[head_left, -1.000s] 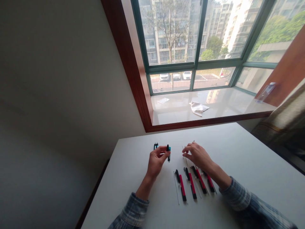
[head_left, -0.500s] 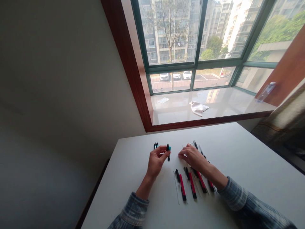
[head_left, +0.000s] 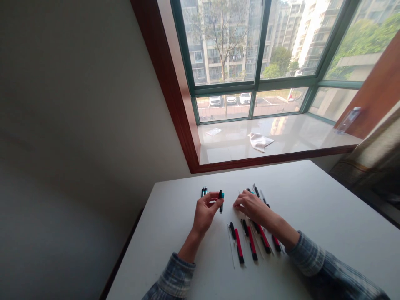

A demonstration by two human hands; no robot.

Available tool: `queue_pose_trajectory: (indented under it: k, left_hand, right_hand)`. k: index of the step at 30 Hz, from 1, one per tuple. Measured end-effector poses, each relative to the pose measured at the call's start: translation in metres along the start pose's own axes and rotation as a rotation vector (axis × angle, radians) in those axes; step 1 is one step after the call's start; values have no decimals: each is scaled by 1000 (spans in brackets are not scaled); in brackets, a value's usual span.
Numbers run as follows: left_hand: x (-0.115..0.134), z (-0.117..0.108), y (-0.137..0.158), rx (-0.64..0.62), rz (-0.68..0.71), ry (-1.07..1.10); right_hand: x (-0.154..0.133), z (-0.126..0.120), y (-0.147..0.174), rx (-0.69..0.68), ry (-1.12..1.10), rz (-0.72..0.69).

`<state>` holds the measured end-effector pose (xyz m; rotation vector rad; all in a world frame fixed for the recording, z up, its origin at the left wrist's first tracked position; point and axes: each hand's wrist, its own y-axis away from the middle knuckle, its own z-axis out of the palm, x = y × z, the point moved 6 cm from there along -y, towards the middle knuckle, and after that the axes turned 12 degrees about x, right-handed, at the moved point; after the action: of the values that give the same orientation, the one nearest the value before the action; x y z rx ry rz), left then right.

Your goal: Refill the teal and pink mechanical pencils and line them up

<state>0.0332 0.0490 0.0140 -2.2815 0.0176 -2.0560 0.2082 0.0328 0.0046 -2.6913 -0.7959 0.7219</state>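
Note:
In my left hand [head_left: 203,213] a black and teal pen barrel [head_left: 221,205] is pinched upright between thumb and fingertips, above the table. My right hand [head_left: 252,206] reaches in from the right with its fingers bunched together low over the table; whatever lies between the fingertips is too small to make out. Just beyond its knuckles, black and teal pen parts [head_left: 249,190] show in part. Nearer me lie several disassembled pens, with red and black barrels [head_left: 239,246], black upper parts [head_left: 233,230] and thin refills [head_left: 231,246]. The right hand and wrist cover some of them.
Two black and teal pens [head_left: 204,191] lie behind my left hand. More dark and silver pen parts [head_left: 265,198] lie beyond the right hand on the white table [head_left: 146,250]. A crumpled cloth [head_left: 261,142] and a clear bottle [head_left: 348,121] are on the windowsill.
The pen barrel in my left hand is slightly lower. My right fingertips have shifted very slightly; both hands otherwise keep their places.

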Motion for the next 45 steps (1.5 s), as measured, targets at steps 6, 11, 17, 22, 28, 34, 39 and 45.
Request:
queue_pose_trajectory:
  k: [6,11,17,22,28,34,39,45]
  left_hand:
    - [5,2,2,-2,68,-74]
    - [10,8,6,-33,150,-133]
    - [12,12,10,-77,182,-146]
    - [13,15,12,-105,190,-136]
    - [13,14,11,-90,153,-107]
    - [9,8,8,-42,116,-69]
    - [11,8,7,-22,115,-76]
    - [10,8,6,-9,113,-73]
  right_hand:
    - [7,-22,-1,260,-238,154]
    - [14,-35,-1,474,-703,354]
    - [10,-25,-3,441,-911,386]
    - [4,-18,-4,378,-890,360]
    - [18,-35,0,455,-639,375]
    - [34,-36,9,279,98,451]
    - [26,-10,14,76,164,454]
    - [12,-4,9,97,128,313]
